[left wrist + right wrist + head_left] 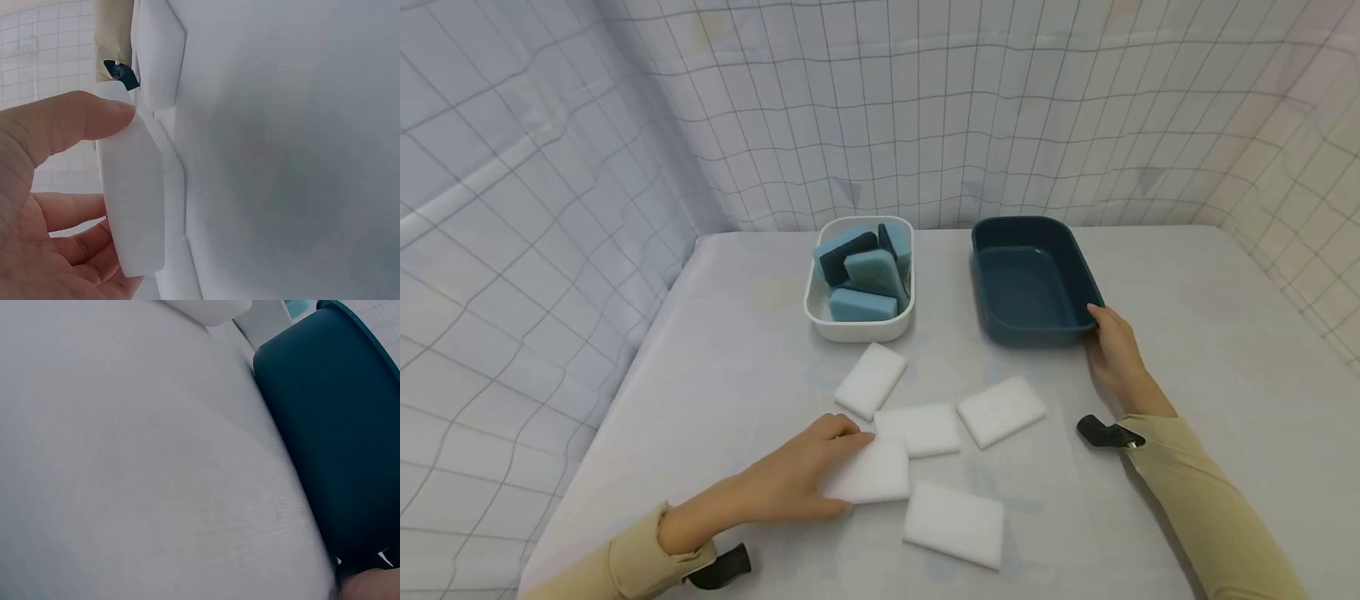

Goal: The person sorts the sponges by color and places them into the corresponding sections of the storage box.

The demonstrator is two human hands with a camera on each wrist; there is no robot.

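Note:
My left hand [808, 471] pinches a white sponge [874, 473], a flat block with rounded edges. In the left wrist view the thumb [109, 115] lies along one side of that block and the fingers are behind it. Other white sponges lie close by: one [921, 429] behind it, one [955, 525] to its front right, one [871, 379] farther back and one [1002, 410] to the right. My right hand [1122, 358] grips the near right corner of a dark teal bin [1033, 329], thumb over the rim and the other fingers mostly hidden below. The bin's inside shows bare.
A white bin [861, 332] stands at the back, left of the teal one, with several blue sponges [863, 305] with dark scouring sides piled in it. A white cloth covers the table [737, 333]. Grid-patterned curtains [925, 108] hang behind and at both sides.

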